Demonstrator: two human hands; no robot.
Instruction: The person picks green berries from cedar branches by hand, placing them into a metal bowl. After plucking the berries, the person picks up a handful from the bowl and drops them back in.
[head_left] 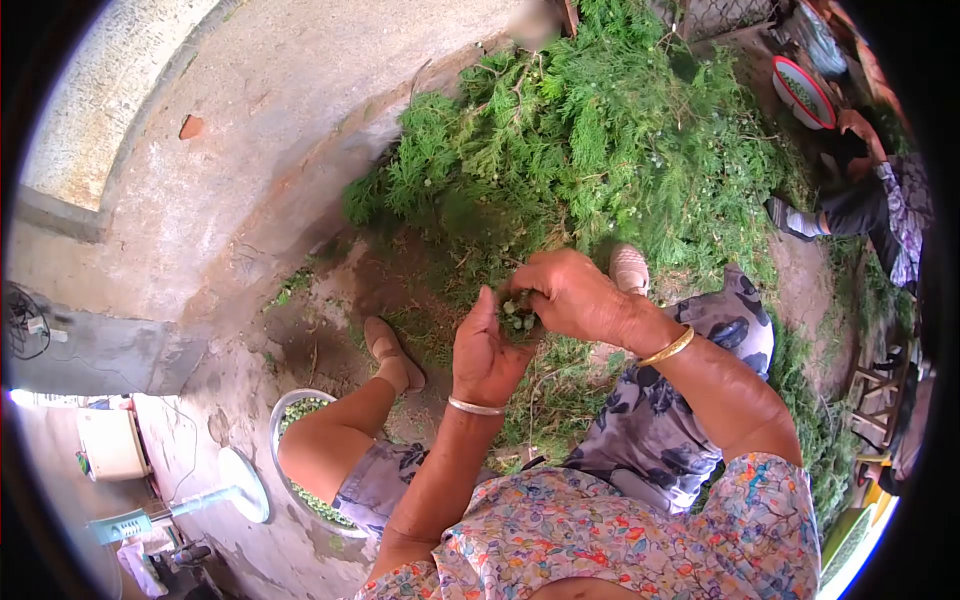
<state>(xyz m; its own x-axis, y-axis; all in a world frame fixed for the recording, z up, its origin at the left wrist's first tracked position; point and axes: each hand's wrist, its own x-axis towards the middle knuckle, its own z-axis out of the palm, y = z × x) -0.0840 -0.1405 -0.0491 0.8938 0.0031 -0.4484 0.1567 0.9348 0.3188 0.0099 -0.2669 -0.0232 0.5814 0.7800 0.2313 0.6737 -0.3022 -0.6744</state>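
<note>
My left hand [488, 358], with a silver bangle at its wrist, is curled with the thumb up beside a small cluster of round green cones [517, 316]. From the other side my right hand [572, 290], wearing a gold bangle, closes its fingers on the same cluster. My hands partly hide the cones, so any stem is hard to make out. Just beyond them lies a large heap of leafy green conifer branches [610, 140], dotted with similar pale cones.
By my left knee stands a metal basin [283, 440] of green pieces. At right another person [905, 205] sits near a red-rimmed bowl [803, 92]. A standing fan [243, 485] is at lower left, beside a wall. Loose sprigs litter the ground around my feet.
</note>
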